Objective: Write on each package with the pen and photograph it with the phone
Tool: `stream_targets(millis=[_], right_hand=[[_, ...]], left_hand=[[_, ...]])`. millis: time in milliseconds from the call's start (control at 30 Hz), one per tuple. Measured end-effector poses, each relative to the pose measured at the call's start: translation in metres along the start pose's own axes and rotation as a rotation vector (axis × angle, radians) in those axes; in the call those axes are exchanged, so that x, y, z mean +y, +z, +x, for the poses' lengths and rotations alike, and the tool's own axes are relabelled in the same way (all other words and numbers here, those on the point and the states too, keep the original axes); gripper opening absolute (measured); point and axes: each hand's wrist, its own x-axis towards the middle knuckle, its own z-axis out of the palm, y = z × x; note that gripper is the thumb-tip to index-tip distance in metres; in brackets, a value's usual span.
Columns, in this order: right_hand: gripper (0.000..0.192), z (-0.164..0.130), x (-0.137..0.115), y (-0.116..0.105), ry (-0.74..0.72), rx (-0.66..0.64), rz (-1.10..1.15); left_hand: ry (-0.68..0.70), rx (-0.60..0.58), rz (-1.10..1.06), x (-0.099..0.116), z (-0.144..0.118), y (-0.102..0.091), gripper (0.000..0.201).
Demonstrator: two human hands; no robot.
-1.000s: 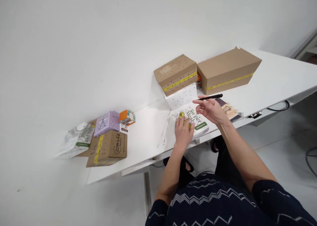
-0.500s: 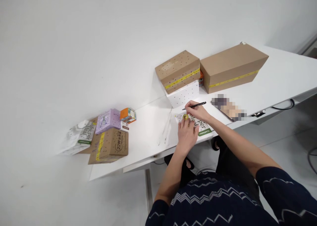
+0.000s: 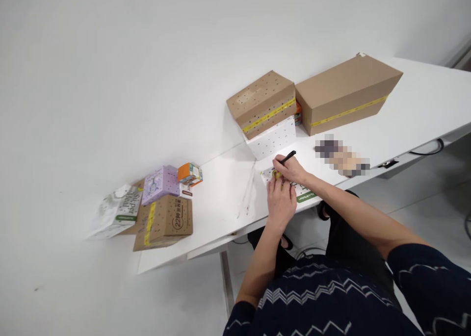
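My right hand (image 3: 293, 170) grips a black pen (image 3: 287, 156), its tip down on a flat white package with a green label (image 3: 306, 196) near the front edge of the white table (image 3: 221, 203). My left hand (image 3: 281, 198) lies flat on that package, fingers spread, pressing it down beside a small yellow-green print. Both hands touch each other over the package. Most of the package is hidden under them.
Behind the hands stands a white dotted box (image 3: 273, 139) with a brown taped box (image 3: 262, 103) on top, and a larger brown taped box (image 3: 346, 94) to the right. On the floor at left lie a brown carton (image 3: 165, 220), a purple box (image 3: 160, 184), an orange box (image 3: 189, 173) and a white bag (image 3: 117, 209).
My right hand came down from above the package and set the pen tip on it. My left hand stayed flat on the package.
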Motion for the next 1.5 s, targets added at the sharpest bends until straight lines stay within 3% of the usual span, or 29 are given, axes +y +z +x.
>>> stream_targets(millis=[867,967,1100,1167,1233,1333,1400,1500], right_hand=[[0.030,0.001,0.004,0.002,0.001,-0.023,0.022],[0.027,0.001,-0.003,0.000,0.041,0.123,0.084],[0.024,-0.003,0.007,-0.012,0.042,0.465,0.157],[0.025,-0.009,0.027,-0.026,-0.017,0.613,0.032],[0.025,-0.019,0.051,-0.042,-0.106,0.661,-0.197],[0.033,-0.036,0.081,-0.062,-0.234,0.331,-0.613],[0.039,-0.043,0.090,-0.067,-0.246,0.108,-0.853],[0.044,-0.045,0.091,-0.064,-0.231,-0.036,-1.059]], left_hand=[[0.008,-0.005,0.004,0.000,0.000,-0.001,0.026],[0.018,0.001,0.011,-0.001,0.000,0.000,0.024],[0.023,0.017,0.033,0.000,-0.001,0.000,0.024],[0.024,0.024,0.062,0.000,-0.002,-0.001,0.025],[0.021,0.020,0.087,0.001,-0.002,-0.001,0.025],[0.018,0.016,0.104,0.002,-0.001,-0.002,0.026],[0.016,0.017,0.104,0.003,0.000,-0.002,0.026],[0.019,0.017,0.099,0.003,0.000,-0.003,0.026]])
